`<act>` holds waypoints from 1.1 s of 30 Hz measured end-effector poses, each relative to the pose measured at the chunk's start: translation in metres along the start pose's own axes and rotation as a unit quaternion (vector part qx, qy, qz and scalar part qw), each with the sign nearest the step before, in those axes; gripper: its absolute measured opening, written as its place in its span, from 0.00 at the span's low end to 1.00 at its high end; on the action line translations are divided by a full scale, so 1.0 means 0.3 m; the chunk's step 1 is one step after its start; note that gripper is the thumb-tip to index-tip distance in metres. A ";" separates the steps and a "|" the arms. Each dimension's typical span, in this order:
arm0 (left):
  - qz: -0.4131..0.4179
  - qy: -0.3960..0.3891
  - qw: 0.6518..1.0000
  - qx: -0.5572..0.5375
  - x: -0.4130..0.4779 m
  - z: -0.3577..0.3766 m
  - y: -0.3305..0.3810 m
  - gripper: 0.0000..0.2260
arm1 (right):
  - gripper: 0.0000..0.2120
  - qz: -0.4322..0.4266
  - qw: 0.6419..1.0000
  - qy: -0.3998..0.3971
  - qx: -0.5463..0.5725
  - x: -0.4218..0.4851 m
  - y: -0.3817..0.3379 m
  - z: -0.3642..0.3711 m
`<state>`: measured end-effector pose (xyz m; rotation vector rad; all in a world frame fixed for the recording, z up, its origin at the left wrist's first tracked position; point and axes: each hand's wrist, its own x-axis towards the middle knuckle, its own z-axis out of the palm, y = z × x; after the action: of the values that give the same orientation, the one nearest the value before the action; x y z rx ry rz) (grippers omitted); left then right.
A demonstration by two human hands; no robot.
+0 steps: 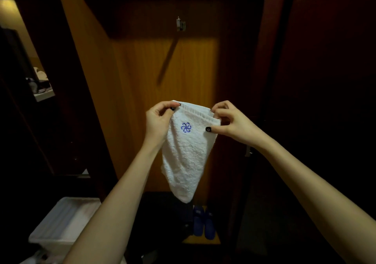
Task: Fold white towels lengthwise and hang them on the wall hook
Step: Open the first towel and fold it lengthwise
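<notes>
A small white towel with a blue embroidered flower mark hangs in front of me, folded and tapering to a point at the bottom. My left hand pinches its top left corner. My right hand pinches the top right corner, thumb on the front face. A metal wall hook sits on the wooden panel well above the towel, with nothing on it.
A white plastic bin stands at the lower left. A pair of blue slippers lies on the floor below the towel, beside a dark bag. Dark wooden doors flank the lit panel.
</notes>
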<state>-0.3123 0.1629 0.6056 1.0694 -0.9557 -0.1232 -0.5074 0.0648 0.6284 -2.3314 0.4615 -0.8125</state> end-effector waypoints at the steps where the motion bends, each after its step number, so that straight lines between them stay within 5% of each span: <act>1: 0.000 0.007 1.000 0.004 0.001 -0.006 -0.009 0.13 | 0.11 -0.004 1.000 0.014 -0.019 -0.002 0.009 -0.010; 6: -0.011 0.015 1.000 0.009 0.002 -0.002 -0.035 0.13 | 0.11 -0.001 0.995 0.009 -0.100 -0.011 0.040 -0.044; 13: 0.065 -0.095 0.990 0.087 -0.005 0.015 -0.051 0.17 | 0.07 -0.015 0.986 0.145 -0.077 0.015 0.063 -0.097; 19: 0.022 -0.116 0.991 0.055 -0.023 0.079 -0.039 0.16 | 0.34 -0.048 0.996 -0.025 -0.065 0.001 0.044 -0.158; 23: 0.053 -0.173 0.980 0.081 -0.019 0.125 -0.022 0.14 | 0.29 -0.056 0.989 -0.088 -0.102 0.012 0.027 -0.157; 27: 0.029 -0.208 0.976 0.057 -0.002 0.131 -0.022 0.12 | 0.18 -0.050 0.989 -0.045 -0.130 0.028 0.032 -0.164; 33: 0.040 -0.157 0.987 0.019 -0.038 0.171 -0.060 0.13 | 0.20 -0.034 0.984 -0.105 -0.143 0.060 0.017 -0.156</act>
<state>-0.3495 0.1243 0.5916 1.0639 -1.2881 -0.2117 -0.5250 0.0316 0.6619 -2.6759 0.4321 -0.5511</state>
